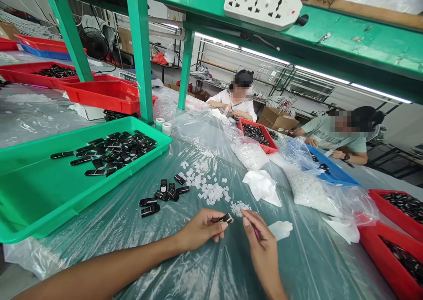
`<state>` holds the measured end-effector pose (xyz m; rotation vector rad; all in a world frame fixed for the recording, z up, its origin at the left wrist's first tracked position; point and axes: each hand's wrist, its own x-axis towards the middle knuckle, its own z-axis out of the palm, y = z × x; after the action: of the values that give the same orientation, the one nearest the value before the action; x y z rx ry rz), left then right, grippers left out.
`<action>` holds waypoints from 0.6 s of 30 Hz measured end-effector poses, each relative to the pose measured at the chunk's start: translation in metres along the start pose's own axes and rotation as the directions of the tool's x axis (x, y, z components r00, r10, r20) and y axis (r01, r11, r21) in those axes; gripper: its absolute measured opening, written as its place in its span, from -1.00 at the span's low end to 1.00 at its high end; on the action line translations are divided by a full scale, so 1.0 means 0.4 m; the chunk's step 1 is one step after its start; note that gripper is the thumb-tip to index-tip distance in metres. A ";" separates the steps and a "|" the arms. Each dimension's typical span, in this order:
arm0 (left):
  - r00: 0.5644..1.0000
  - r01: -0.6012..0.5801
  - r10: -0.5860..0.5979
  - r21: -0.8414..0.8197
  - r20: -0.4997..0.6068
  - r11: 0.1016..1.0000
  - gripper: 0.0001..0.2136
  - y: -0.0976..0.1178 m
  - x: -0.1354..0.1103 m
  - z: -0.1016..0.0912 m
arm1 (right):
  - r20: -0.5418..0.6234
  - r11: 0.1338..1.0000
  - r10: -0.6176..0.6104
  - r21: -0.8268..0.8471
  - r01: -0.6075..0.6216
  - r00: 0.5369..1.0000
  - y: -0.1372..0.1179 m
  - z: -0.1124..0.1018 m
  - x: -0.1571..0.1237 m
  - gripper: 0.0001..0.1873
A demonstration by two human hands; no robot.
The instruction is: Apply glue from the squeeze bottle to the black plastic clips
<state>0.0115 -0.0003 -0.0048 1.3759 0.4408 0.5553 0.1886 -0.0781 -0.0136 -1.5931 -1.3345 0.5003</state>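
Observation:
Between the thumb and fingers of my left hand [203,229] is a small glossy black casing [226,219], its squared end turned to the right. My right hand [262,242] is closed in a pinch around a slim pink tool [257,233], mostly hidden by the fingers. Its fingertips are at the edge of a small heap of tiny clear-white bits [239,208]. Beyond lie larger white pieces [213,192], loosely scattered. Several more black casings [172,191] rest on the plastic-covered table [185,273], left of these pieces.
A green tray [82,203] with many black casings stands at left. Bags of white pieces [307,190], a white cloth-like sheet [262,187] and red trays [393,251] are at right. Two co-workers [234,101] sit across the table. A green shelf frame [140,53] rises ahead.

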 end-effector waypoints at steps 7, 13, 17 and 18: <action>0.997 0.022 -0.021 0.012 -0.070 1.000 -0.59 -0.010 0.004 -0.011 | 0.144 0.850 -0.196 -0.468 0.241 0.970 0.051 -0.019 0.039 -0.72; 1.000 0.009 -0.009 0.014 -0.014 1.000 -0.62 -0.006 0.000 -0.003 | 0.156 0.844 -0.218 -0.466 0.266 0.964 0.059 0.000 0.056 -0.73; 1.000 0.003 -0.003 0.021 0.000 1.000 -0.65 -0.004 -0.003 -0.001 | 0.115 0.870 -0.207 -0.432 0.237 0.971 0.065 0.009 0.064 -0.73; 1.000 0.000 -0.001 0.027 0.004 1.000 -0.65 -0.003 -0.003 -0.001 | 0.103 0.882 -0.204 -0.412 0.228 0.974 0.066 0.011 0.064 -0.74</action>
<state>0.0104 -0.0010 -0.0062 1.4022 0.4466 0.5478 0.2068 -0.0512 -0.0316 -1.7516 -1.7269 0.1193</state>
